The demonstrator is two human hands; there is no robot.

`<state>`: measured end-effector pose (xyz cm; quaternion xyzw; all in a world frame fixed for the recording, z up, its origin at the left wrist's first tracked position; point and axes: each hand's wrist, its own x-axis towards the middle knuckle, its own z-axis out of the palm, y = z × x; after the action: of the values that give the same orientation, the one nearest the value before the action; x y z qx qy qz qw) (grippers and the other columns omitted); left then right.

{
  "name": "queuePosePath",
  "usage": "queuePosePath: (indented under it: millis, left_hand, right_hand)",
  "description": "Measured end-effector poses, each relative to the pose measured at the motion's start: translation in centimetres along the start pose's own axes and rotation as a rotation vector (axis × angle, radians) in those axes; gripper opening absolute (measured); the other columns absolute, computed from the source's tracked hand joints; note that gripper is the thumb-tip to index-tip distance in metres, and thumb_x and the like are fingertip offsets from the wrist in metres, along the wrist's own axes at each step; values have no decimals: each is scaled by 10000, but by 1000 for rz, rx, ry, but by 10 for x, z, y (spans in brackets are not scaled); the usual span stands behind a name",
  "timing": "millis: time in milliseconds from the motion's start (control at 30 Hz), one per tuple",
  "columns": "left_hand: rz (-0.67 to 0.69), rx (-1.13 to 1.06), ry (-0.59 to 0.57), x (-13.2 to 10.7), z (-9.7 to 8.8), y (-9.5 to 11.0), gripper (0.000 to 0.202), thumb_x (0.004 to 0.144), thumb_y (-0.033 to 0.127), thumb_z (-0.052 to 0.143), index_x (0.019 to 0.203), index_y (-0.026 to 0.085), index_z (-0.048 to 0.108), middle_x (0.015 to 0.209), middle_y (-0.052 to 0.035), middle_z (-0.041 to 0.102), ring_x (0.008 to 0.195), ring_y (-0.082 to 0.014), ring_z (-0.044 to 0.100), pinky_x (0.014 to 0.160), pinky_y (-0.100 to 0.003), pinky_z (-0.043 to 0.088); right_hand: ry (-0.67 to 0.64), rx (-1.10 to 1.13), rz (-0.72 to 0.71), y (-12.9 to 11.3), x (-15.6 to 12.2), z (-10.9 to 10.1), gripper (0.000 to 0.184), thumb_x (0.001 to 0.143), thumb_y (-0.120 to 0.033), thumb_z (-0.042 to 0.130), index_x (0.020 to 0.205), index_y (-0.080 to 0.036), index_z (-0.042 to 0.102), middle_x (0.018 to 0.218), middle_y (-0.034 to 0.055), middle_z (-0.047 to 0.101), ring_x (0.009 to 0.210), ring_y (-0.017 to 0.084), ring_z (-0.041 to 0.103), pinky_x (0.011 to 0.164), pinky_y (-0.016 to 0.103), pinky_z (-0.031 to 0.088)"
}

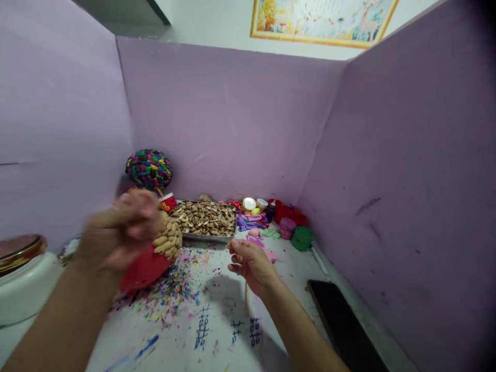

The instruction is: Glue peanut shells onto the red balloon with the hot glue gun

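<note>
My left hand (124, 232) is raised and blurred, closed around a red ball-shaped piece (145, 268) partly covered with pale nut shells (168, 240). My right hand (250, 261) hovers over the white table, fingers curled in a pinch; a thin wooden stick (246, 299) shows just below it, but whether the fingers grip it is unclear. A metal tray (209, 238) full of brown shell halves lies just behind both hands.
A ball covered in multicoloured pieces (149, 168) stands on a stick at the back left. Small clay tubs and lids (289, 222) crowd the back right corner. A dark phone (343, 325) lies at the right. A white jar with a gold lid (21, 268) sits far left. Purple boards wall the desk.
</note>
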<state>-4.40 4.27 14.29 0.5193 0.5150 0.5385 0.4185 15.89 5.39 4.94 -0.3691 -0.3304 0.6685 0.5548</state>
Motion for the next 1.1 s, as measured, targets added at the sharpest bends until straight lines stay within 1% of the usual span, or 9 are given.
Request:
queuePosePath:
  millis: [67, 167, 267, 333, 633, 733, 833, 900, 1100]
  left_hand:
    - [14, 43, -122, 1, 20, -11, 111, 666, 125, 617, 756, 120, 682, 461, 45, 539, 416, -44, 418, 440, -173, 300]
    - [27, 249, -155, 3, 52, -32, 147, 536, 89, 653, 663, 141, 706, 535, 3, 626, 496, -104, 497, 480, -207, 353]
    - [33, 301, -279, 3, 66, -46, 115, 546, 122, 618, 611, 161, 705, 513, 11, 616, 495, -113, 496, 493, -215, 366]
    - [-14, 300, -330, 3, 67, -50, 104, 567, 151, 600, 601, 150, 699, 433, 24, 558, 434, -105, 455, 448, -213, 339]
    - [-109, 79, -309, 1, 61, -56, 125, 641, 210, 583, 550, 128, 608, 372, 36, 476, 363, -71, 392, 383, -185, 272]
    - [-229, -137, -307, 5, 56, -59, 154, 648, 218, 615, 540, 119, 569, 412, 35, 479, 353, -49, 381, 366, -166, 256]
    - [-407, -381, -267, 10, 49, -61, 48, 679, 143, 591, 655, 102, 596, 534, 22, 529, 369, -30, 405, 358, -142, 276]
    - [-503, -497, -253, 12, 45, -63, 51, 714, 110, 554, 714, 97, 603, 585, 11, 543, 374, -23, 411, 349, -129, 284]
    - [-613, -621, -344, 4, 40, -77, 100, 765, 121, 519, 726, 76, 599, 600, -3, 526, 375, -15, 399, 335, -116, 284]
  right_hand:
    - [-2, -79, -19, 1, -2, 2, 253, 545, -336, 762, 629, -130, 642, 609, -23, 563, 465, 57, 456, 429, 206, 475]
    - [2, -173, -49, 2, -4, 5, 235, 547, -332, 758, 613, -135, 648, 607, -9, 586, 472, 67, 465, 416, 205, 465]
    - [2, -226, -75, 2, -4, 7, 216, 537, -319, 760, 590, -137, 657, 562, -15, 582, 455, 67, 459, 409, 203, 452]
    - [10, -234, -92, 3, -3, 9, 203, 539, -311, 756, 588, -140, 659, 533, -27, 575, 436, 58, 448, 425, 207, 457]
    - [57, -193, -160, 6, -5, 15, 246, 501, -285, 771, 690, -156, 682, 576, -31, 621, 431, 65, 504, 442, 215, 469]
    - [79, -187, -148, 7, -4, 14, 258, 488, -289, 779, 680, -156, 670, 517, -54, 583, 397, 56, 477, 425, 219, 471]
    - [98, -193, -124, 11, 0, 9, 255, 490, -278, 780, 680, -155, 661, 506, -65, 568, 385, 48, 470, 417, 210, 471]
    - [99, -211, -87, 16, 3, 6, 252, 487, -247, 780, 687, -143, 666, 502, -50, 583, 385, 60, 491, 410, 215, 471]
    - [97, -236, -50, 36, 10, 3, 268, 528, -197, 697, 788, -145, 657, 712, 27, 673, 480, 130, 614, 457, 274, 507]
